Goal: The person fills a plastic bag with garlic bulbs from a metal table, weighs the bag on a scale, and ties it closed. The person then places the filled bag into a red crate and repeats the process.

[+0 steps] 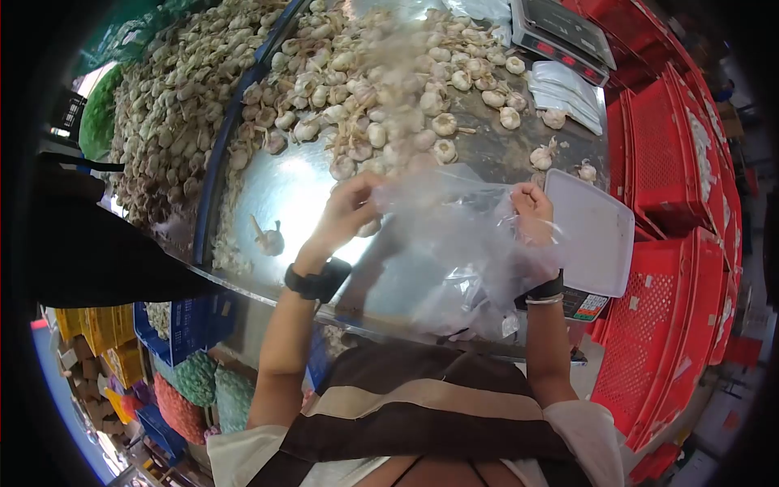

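A clear plastic bag (pixel 466 235) is stretched between my two hands above the front of the metal table. My left hand (pixel 350 209) pinches its left edge, fingers closed. At the other side, my right hand (pixel 531 209) has its fingers curled round the bag's rim. Just beyond the bag lies a heap of garlic bulbs (pixel 357 105). One loose garlic bulb (pixel 270 239) rests on the shiny metal to the left of my left hand. Beside my right hand is a scale with a white tray (pixel 596 235).
A second scale (pixel 564 36) and a stack of flat plastic bags (pixel 565 93) are at the back right. Red crates (pixel 657 316) stand along the right. More garlic (pixel 182 105) is piled beyond a blue divider (pixel 235 114). A dark-sleeved person (pixel 97 243) stands at left.
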Tool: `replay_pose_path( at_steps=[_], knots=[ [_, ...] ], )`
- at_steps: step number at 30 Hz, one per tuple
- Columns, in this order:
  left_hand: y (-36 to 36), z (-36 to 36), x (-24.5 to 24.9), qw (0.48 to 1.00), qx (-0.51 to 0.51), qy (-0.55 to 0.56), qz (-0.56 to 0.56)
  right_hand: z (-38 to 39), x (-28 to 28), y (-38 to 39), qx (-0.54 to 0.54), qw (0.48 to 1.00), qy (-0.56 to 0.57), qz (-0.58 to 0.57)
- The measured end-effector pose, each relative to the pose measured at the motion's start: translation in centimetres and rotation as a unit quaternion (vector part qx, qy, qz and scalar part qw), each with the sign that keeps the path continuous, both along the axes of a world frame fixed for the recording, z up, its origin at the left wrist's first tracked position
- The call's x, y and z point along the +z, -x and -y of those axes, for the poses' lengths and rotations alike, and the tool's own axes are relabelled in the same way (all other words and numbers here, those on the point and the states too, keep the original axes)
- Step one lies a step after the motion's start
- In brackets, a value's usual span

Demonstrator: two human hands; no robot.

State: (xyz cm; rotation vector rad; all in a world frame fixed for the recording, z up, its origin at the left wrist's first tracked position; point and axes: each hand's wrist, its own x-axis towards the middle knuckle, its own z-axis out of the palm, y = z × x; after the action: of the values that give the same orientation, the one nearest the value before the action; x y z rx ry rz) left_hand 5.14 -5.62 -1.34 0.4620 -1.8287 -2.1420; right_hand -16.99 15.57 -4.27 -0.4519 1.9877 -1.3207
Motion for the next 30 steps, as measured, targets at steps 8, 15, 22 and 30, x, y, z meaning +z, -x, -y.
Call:
replay_pose_path(
  at_steps=[8, 15, 22, 30],
  knots=[
    [-1.1, -4.2, -0.8, 0.895, -0.107, 0.4, 0.167, 2.4, 3.7, -6.7, 0.167, 0.958, 0.127, -0.197],
    [-0.8, -4.0, -1.5, 0.999, -0.005, -0.02, 0.046, 0.4, -5.0, -8.2, 0.105, 0.882, -0.1, -0.448],
    [-4.3, -1.4, -2.6, 0.766, 0.126, -0.603, -0.184, -3.8, -9.2, -4.4, 0.087, 0.962, 0.234, 0.114],
    [-7.1, -7.8, -7.4, 0.784, 0.242, -0.571, 0.003, -5.2, -8.7, -4.8, 0.063, 0.99, 0.107, -0.06]
  ],
)
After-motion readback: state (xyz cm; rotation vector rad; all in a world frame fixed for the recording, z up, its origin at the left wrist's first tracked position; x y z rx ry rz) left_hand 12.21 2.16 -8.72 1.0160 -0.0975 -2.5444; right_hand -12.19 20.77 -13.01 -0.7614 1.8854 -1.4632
